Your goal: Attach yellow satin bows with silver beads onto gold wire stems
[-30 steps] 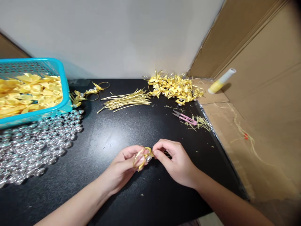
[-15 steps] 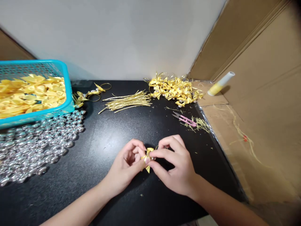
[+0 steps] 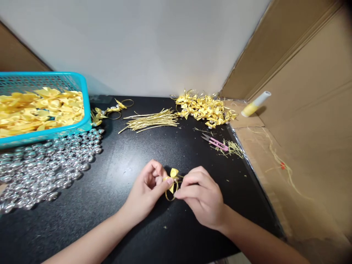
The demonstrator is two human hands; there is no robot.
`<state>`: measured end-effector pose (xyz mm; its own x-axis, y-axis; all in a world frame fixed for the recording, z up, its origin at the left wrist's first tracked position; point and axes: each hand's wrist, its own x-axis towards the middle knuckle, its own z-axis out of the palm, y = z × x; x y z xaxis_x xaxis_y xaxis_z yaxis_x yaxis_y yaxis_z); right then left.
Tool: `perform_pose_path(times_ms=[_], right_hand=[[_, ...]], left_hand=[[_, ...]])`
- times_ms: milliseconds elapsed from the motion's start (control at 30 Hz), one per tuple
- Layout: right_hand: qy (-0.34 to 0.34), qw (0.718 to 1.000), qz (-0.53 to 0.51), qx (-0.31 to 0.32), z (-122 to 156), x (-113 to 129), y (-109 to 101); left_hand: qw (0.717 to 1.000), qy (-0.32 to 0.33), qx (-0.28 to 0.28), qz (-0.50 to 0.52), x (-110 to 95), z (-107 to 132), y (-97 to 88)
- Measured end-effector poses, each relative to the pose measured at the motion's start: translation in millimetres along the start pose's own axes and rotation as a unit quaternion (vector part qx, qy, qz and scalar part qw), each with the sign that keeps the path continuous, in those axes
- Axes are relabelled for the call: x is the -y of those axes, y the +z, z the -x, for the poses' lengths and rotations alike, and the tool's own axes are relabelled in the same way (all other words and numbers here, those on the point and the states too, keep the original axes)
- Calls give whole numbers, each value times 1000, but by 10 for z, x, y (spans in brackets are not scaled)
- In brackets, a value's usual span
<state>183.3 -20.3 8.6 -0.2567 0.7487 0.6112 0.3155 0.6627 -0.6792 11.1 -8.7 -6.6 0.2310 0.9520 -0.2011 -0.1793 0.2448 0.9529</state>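
Pinching yellow bow [image 3: 173, 172] w/ L hand [image 3: 147, 187] & its gold wire loop [image 3: 169, 200] w/ R hand [image 3: 205, 194], twd front edge of worktop [image 3: 154, 234]. Having pink snips [image 3: 219, 144] lying nr R edge.

- Holds a yellow bow [image 3: 174, 172] in the left hand [image 3: 150, 187].
- Pinches its gold loop [image 3: 170, 199] with the right hand [image 3: 203, 194].
- Shows silver beads [image 3: 55, 161] beside a blue basket [image 3: 86, 99].

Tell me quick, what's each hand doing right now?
Left hand: closed, holding the yellow bow.
Right hand: closed, pinching the bow's thin golden loop.
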Motion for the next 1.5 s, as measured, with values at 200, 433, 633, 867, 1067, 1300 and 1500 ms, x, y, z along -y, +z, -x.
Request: perform_pose_path(times_ms=[200, 433, 633, 867, 1067, 1300, 1500], right_hand=[[148, 957, -229, -100, 32, 82, -134], [256, 906, -272, -200, -164, 74, -358], [252, 900, -277, -223, -239, 20, -552], [183, 804, -482, -296, -285, 109, -936], [194, 726, -497, -433, -340, 245, -1266], [197, 881, -280, -328, -418, 173, -1222], [103, 931, -271, -222, -492, 79, -921]], left_hand=[[996, -18, -37, 84, 8, -64, -54], [996, -47, -21, 69, 2, -78, -85], [997, -65, 6, 36, -20, -73, -101], [997, -72, -14, 34, -12, -78, -115], [996, -81, -8, 35, 3, -84, -126], [991, -119, -24, 52, -26, -85, -117], [985, -142, -16, 97, -34, -100, -138]])
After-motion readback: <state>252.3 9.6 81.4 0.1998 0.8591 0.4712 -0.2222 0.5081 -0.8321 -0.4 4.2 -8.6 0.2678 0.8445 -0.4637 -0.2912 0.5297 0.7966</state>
